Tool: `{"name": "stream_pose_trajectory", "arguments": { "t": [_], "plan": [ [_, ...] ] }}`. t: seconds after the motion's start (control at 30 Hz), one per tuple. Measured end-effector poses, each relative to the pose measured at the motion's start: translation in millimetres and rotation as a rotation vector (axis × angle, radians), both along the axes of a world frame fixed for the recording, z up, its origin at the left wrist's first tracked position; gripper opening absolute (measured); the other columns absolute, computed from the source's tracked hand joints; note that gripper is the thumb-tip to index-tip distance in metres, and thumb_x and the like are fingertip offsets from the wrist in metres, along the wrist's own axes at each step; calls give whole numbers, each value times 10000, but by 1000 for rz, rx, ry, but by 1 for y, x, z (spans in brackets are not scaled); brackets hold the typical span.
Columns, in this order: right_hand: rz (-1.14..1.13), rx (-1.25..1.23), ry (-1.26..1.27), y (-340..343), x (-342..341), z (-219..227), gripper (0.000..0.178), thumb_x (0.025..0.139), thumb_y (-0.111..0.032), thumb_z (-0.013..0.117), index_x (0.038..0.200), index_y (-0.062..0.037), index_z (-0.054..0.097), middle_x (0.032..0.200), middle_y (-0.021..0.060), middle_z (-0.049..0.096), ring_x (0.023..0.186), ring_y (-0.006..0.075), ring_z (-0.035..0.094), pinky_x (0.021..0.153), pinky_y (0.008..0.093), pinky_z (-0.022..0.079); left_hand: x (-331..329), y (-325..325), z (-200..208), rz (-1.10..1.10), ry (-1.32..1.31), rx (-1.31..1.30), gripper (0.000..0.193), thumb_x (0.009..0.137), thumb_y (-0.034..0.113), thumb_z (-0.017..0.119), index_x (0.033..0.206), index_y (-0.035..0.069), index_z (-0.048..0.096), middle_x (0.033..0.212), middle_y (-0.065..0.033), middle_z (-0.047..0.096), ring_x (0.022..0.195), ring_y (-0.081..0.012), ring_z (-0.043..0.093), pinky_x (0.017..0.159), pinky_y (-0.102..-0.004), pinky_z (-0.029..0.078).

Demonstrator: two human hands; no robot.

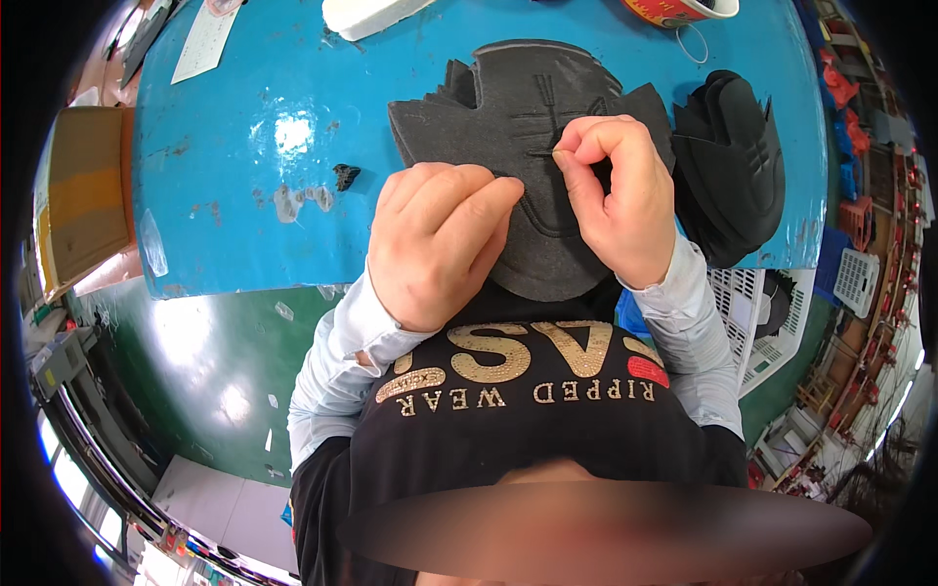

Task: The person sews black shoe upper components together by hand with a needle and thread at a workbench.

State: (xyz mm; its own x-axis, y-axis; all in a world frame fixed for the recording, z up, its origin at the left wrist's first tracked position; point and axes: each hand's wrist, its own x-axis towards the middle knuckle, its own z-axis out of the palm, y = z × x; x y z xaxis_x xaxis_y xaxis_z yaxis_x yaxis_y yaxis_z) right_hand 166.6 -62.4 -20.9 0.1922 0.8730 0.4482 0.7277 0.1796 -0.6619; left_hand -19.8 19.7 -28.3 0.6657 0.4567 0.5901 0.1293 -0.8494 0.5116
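A stack of black foam sheets (445, 134) with jagged edges lies in front of me. Grooves and slits in a branching pattern mark its top sheet. My left hand (435, 239) is over the near left part of the stack, its fingers curled and the thumb side toward the sheet; whatever sits in its fingertips is hidden. Higher up, above the slits, my right hand (620, 186) pinches thumb and forefinger together. A thin dark sliver shows beside those fingertips, but I cannot tell whether it is a loose strip or a slit in the foam.
A second pile of black foam pieces (733, 166) lies right on the blue table (234, 234). A black scrap (345, 176) lies left. Along the far edge are a paper sheet (205, 41), a white block (371, 14) and a red bowl (674, 10). White crates (777, 332) stand below right.
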Motion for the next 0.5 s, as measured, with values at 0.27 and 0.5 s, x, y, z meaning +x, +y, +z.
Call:
{"name": "stream_pose_trajectory", "arguments": {
  "t": [0.27,0.5],
  "plan": [
    [10,34,-148,5,-2,-3,291,750,63,707,943,-72,537,848,46,618,763,277,593,693,386,460,8,0,13,44,119,9,374,695,-42,735,1056,47,698,871,-45,628,751,-232,601,662,-345,456],
    [-126,28,-52,0,-7,6,242,742,78,709,932,-61,654,850,55,622,761,272,594,714,364,495,13,-4,18,71,395,118,452,683,-2,690,1131,61,692,892,-23,572,770,-200,568,681,-336,445]
  ]
}}
